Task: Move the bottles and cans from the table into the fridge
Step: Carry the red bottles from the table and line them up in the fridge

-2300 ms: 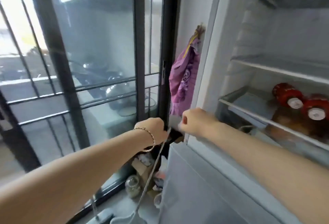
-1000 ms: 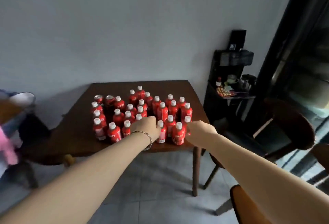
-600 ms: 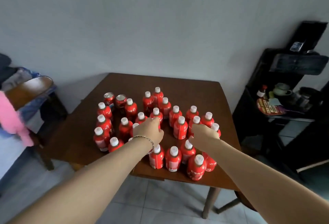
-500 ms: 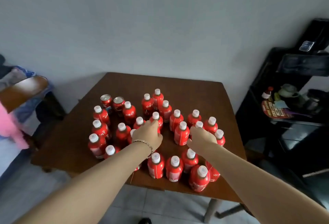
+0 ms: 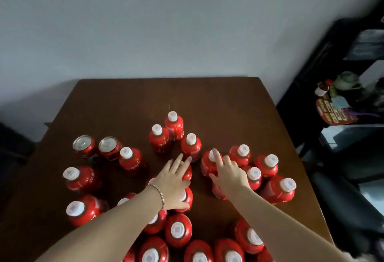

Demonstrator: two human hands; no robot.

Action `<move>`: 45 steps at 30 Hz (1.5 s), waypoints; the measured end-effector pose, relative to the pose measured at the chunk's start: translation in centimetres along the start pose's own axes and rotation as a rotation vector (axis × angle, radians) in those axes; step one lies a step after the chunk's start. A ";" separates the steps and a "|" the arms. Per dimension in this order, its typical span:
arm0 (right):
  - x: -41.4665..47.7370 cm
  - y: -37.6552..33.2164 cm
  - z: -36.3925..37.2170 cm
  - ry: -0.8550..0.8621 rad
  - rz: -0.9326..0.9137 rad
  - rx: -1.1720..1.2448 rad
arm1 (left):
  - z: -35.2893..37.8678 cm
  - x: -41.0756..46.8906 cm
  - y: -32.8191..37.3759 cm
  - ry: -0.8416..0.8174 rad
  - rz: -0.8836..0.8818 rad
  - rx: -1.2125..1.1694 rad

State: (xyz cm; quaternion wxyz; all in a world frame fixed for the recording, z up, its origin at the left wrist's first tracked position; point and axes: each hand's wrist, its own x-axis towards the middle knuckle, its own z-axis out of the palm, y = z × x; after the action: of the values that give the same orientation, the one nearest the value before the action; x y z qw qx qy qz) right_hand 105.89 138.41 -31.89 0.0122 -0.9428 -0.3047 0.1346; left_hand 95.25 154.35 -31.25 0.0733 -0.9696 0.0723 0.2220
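Red plastic bottles (image 5: 160, 140), white caps, crowd dark wooden table (image 5: 207, 99); left hand (image 5: 174, 180), right hand (image 5: 228, 173) both spread wide, straight-fingered, over middle ones.

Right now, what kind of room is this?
Probably a home dining corner: a wooden table by a plain wall, crowded with red bottles, and a dark shelf holding a teapot.

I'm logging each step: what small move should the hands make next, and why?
Probably close them round bottles: the left hand and right hand are open, fingers spread over upright bottles on the table, gripping none yet.
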 end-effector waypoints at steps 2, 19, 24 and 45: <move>1.0 -0.1 1.0 0.026 -0.017 -0.044 | -0.1 0.7 -0.6 0.014 0.053 -0.030; 4.9 -1.6 0.4 -0.015 0.175 0.148 | -1.1 3.4 -2.6 0.082 0.059 -0.178; 5.6 -1.4 0.0 -0.042 0.228 0.174 | -0.9 3.5 -2.6 0.060 0.048 -0.170; -0.2 0.0 -10.1 0.014 0.193 0.171 | -8.8 3.4 -2.1 0.224 0.093 0.041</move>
State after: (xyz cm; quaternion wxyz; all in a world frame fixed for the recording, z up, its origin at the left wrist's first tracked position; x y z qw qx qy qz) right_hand 108.36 138.85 -22.09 0.0815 -0.9642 -0.1997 0.1539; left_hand 102.31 154.48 -24.70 0.0743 -0.9822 0.1294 0.1140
